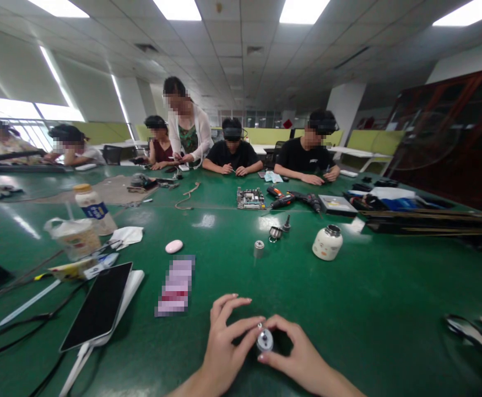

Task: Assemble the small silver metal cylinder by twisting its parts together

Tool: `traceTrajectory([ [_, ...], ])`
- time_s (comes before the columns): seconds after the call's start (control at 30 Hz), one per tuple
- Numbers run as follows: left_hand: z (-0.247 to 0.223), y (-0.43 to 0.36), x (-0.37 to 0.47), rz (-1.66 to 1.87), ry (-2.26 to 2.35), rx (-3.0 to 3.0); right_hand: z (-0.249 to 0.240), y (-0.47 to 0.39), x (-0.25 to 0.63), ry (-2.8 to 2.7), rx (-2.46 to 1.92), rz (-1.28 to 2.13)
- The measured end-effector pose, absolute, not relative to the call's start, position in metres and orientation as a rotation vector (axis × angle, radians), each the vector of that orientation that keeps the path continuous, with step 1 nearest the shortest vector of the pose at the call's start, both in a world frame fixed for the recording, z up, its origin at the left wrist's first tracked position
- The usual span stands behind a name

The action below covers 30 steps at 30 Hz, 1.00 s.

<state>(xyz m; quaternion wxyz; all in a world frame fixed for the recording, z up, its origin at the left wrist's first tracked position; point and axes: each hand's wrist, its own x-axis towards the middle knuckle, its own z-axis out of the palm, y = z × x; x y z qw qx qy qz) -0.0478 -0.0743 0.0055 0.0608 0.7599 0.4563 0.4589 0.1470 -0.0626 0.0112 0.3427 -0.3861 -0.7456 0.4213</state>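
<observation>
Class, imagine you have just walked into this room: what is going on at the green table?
A person works at a green table, both hands meeting over a small round metal part. The left hand and the right hand each pinch it with fingertips, just above the tabletop. Further off lie a small metal cylinder, a white rounded housing, a pink oval object and a dark tablet. Several other people sit or stand at the far side, busy with their own items.

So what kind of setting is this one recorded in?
Probably an open-plan office used as a shared assembly workshop: a long green table with seated workers, a bare circuit board, power drills, and a small metal part held by both hands.
</observation>
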Motion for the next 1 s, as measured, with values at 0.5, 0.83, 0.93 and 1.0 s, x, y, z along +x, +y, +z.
traceTrajectory([
  [0.5, 0.013, -0.079, -0.045, 1.247, 1.115, 2.277, 0.019, -0.065, 0.147, -1.936, -0.952, 1.134],
  [0.83, 0.014, -0.080, -0.044, 1.178, 1.098, 2.324, 0.020, -0.067, 0.146, -1.996, -0.936, 1.085],
  [0.93, 0.015, -0.082, -0.045, 1.117, 1.108, 2.341, 0.015, -0.068, 0.152, -2.005, -0.851, 1.000],
  [1.0, 0.015, -0.082, -0.044, 1.085, 1.129, 2.342, 0.011, -0.068, 0.156, -1.969, -0.819, 0.963],
])
